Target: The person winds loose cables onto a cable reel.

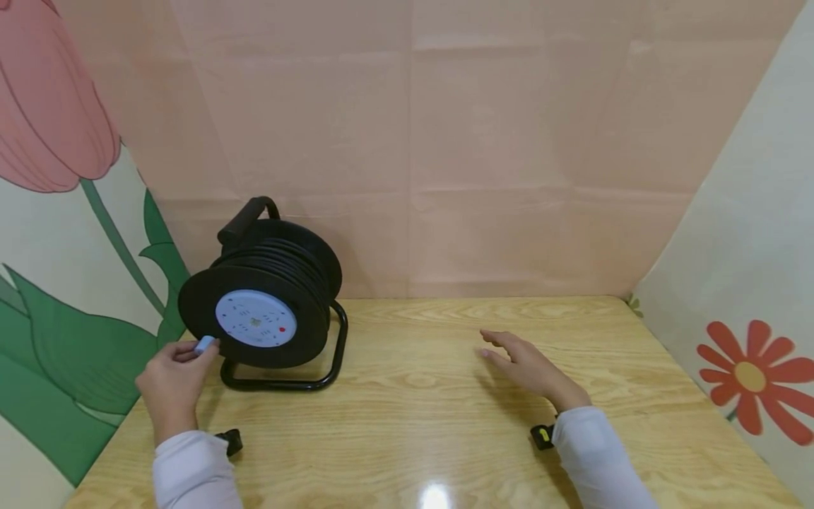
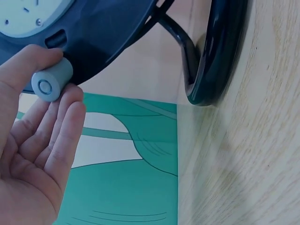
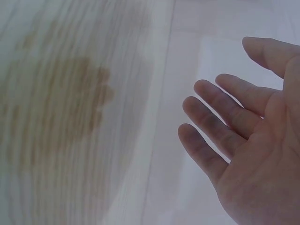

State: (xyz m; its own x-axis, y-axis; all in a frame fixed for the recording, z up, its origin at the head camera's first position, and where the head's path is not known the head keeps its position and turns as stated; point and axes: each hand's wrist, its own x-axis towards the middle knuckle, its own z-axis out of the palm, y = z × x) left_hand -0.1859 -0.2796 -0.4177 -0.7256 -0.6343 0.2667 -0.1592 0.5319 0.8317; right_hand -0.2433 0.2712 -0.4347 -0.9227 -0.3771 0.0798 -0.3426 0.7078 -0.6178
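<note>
A black cable reel (image 1: 254,304) stands on its tubular frame at the left of the table, with black cord wound on its drum. Its front disc bears a round pale-blue socket panel (image 1: 256,319) with a red dot. At the disc's lower left, my left hand (image 1: 174,382) pinches a small pale-blue crank knob (image 2: 52,80) between thumb and fingers. In the left wrist view the knob's round end faces the camera, close to a slot in the disc. My right hand (image 1: 528,364) hovers over the table's right half, fingers extended, holding nothing.
The wood-grain table (image 1: 407,424) meets a pink sheet-covered wall (image 1: 483,155) at the back. A wall with a tulip picture (image 1: 57,106) rises at the left, beside the reel. A flower-painted wall (image 1: 750,375) bounds the right side.
</note>
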